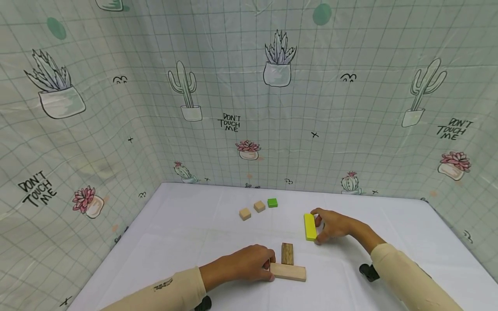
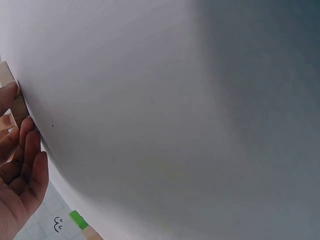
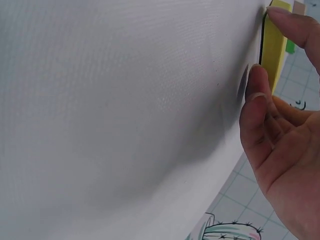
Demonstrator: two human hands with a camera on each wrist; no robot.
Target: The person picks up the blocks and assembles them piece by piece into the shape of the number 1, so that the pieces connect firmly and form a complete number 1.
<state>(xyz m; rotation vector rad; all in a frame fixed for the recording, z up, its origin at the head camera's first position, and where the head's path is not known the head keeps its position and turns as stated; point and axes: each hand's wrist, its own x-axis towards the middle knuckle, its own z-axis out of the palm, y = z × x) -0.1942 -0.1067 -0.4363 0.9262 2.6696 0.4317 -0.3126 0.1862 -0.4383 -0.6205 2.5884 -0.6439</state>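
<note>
My left hand pinches the left end of a pale wooden block lying sideways on the table. A darker brown wooden block stretches away from its far side, the two forming a T. In the left wrist view, thumb and fingers lie at the wood, partly covering it. Farther right, my right hand holds a long yellow block lengthwise, with the thumb by its near end and a finger by its far end. The right wrist view shows the yellow block between thumb and fingers.
Toward the back of the white table lie two small pale wooden cubes and a small green block. A grid-patterned cloth printed with cacti rises behind and at both sides.
</note>
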